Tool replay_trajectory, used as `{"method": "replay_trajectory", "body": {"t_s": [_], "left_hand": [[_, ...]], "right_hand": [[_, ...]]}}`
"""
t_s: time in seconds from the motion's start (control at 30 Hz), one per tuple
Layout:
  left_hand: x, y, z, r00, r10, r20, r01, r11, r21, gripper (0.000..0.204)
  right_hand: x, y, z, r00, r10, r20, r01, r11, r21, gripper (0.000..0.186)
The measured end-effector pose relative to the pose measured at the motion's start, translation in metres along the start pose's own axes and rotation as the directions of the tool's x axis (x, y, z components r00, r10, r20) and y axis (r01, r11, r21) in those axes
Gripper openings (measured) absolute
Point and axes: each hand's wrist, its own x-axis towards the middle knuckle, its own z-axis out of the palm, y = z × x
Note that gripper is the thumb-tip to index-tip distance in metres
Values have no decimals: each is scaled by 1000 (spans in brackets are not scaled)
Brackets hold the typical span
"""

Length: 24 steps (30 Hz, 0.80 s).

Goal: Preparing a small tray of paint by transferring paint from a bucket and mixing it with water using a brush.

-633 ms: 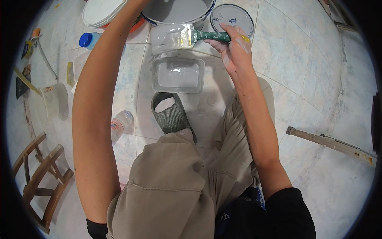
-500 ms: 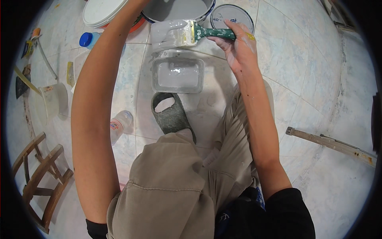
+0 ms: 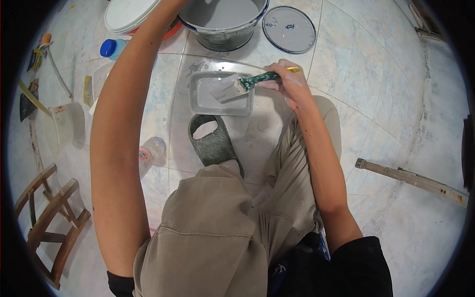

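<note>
My right hand (image 3: pixel 292 81), smeared with grey paint, grips the green handle of a paintbrush (image 3: pixel 264 76). Its grey-coated bristles (image 3: pixel 227 91) are over a clear plastic tray (image 3: pixel 195 94) of grey paint; whether they touch the paint is unclear. My left arm (image 3: pixel 123 123) reaches to the top edge, beside a metal bucket (image 3: pixel 220 37) of grey paint, with the hand mostly out of frame and its fingers hidden. A round grey lid (image 3: pixel 302 29) lies right of the bucket.
A white-lidded bucket (image 3: pixel 126 12), blue-capped bottle (image 3: pixel 109 49) and clear bottle (image 3: pixel 151 156) surround my left arm. A white pail (image 3: pixel 64 126) and wooden frame (image 3: pixel 57 227) lie left. A long bar (image 3: pixel 401 175) lies right. My slipper (image 3: pixel 217 146) is below the tray.
The brush in my right hand has moved down from in front of the bucket to over the tray, turning diagonal. The left arm has barely moved.
</note>
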Motion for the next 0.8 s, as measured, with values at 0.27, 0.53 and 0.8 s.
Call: {"method": "replay_trajectory", "body": {"t_s": [0.27,0.53,0.8], "left_hand": [[-6,17,7,999,-38,4,38,999,-12,97],[-7,5,13,999,-28,-43,26,998,-49,98],[2,-8,-6,999,-35,7,35,980,-194,97]], "right_hand": [[9,19,-8,982,133,131,-121,988,-97,11],[20,28,-37,977,-211,-34,151,793,-590,21],[20,11,-19,950,-311,-44,198,703,-683,20]]}}
